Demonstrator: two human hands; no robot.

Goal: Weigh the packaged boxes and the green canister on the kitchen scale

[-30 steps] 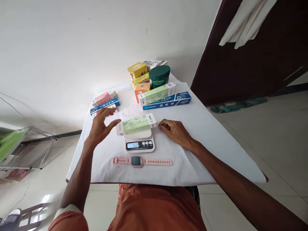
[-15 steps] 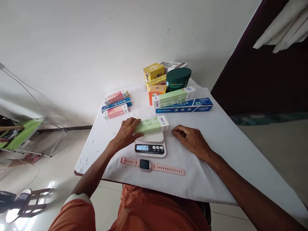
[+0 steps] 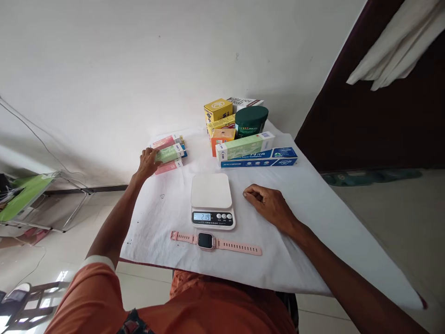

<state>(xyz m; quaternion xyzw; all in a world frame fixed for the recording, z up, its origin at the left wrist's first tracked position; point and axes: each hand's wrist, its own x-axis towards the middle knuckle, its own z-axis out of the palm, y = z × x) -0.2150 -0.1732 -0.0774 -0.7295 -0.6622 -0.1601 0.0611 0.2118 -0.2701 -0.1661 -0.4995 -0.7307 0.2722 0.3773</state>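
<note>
My left hand is closed around one end of a green toothpaste box, over the group of boxes at the table's left. Pink boxes show on both sides of it, and a blue box is mostly covered. My right hand rests on the cloth with its fingers curled; whether anything is inside cannot be seen. Between the hands stands a white kitchen scale with a bare plate and 219 on its display. In front of it lies a pink-strapped smartwatch.
Another green box lies on a long blue toothpaste box. Behind them stand a dark green tub, an orange box, yellow boxes and a white box. The white-clothed table meets the wall.
My left hand has lifted the green box off the scale and carried it left and away from me to the pink and blue boxes. My right hand has stayed in place.
</note>
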